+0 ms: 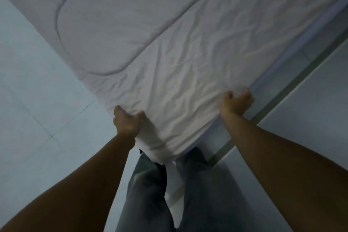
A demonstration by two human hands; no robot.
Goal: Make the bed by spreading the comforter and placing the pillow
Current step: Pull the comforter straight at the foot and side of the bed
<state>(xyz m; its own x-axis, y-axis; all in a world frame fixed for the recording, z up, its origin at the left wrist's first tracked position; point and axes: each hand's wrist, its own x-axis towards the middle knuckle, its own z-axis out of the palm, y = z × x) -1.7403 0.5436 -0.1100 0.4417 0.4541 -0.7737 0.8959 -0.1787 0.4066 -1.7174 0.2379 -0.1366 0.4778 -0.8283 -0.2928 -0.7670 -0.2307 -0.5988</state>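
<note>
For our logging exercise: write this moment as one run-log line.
step: spreading comforter | left hand: gripping near edge | right hand: gripping near edge | pillow: not in view

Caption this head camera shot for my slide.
Both hands, left hand and right hand, grip the white comforter at its near edge.

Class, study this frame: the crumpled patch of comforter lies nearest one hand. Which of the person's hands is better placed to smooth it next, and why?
The right hand, probably. The comforter is most wrinkled just beyond its grip at the near edge, whereas the left hand holds the corner beside smoother, stitched fabric.
</note>
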